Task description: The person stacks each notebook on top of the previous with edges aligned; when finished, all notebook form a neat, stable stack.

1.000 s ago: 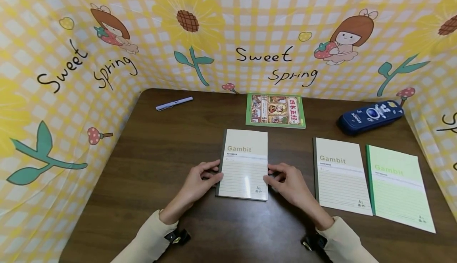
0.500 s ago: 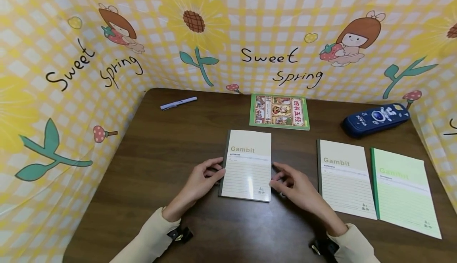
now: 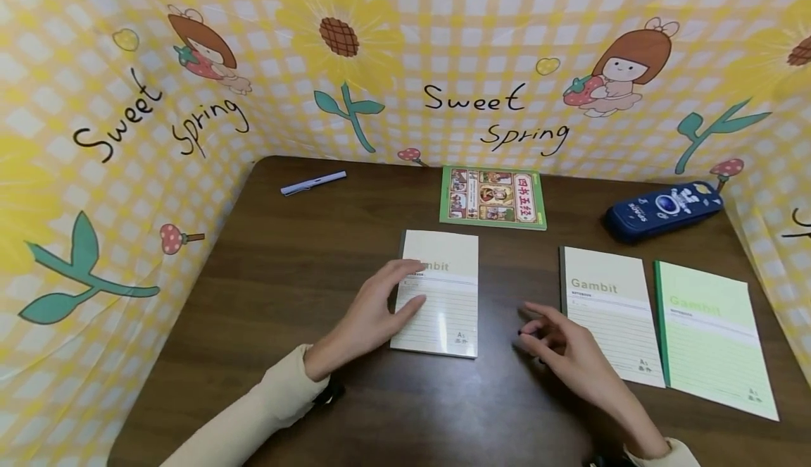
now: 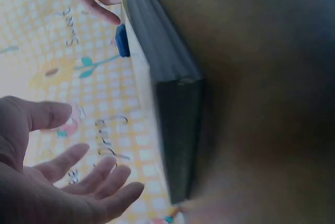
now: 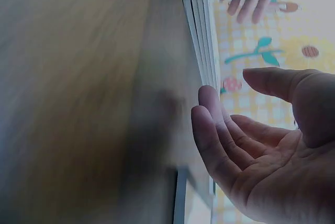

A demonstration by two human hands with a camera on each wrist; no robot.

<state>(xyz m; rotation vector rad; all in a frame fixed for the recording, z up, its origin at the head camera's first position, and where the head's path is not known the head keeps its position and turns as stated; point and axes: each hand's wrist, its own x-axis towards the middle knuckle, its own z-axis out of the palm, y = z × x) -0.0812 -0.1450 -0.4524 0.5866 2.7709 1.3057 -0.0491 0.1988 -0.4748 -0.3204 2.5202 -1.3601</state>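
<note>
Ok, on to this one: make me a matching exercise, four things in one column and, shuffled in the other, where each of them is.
1. Left hand
2. Right hand
3. Pen
4. Blue case

A. Loosely curled and holding nothing, to the right of the notebook stack
B. Near the far right corner of the table
C. Over the cover of the notebook stack
D. Near the far left corner of the table

Pairs: 1-C, 2-A, 3-D, 4-B
</note>
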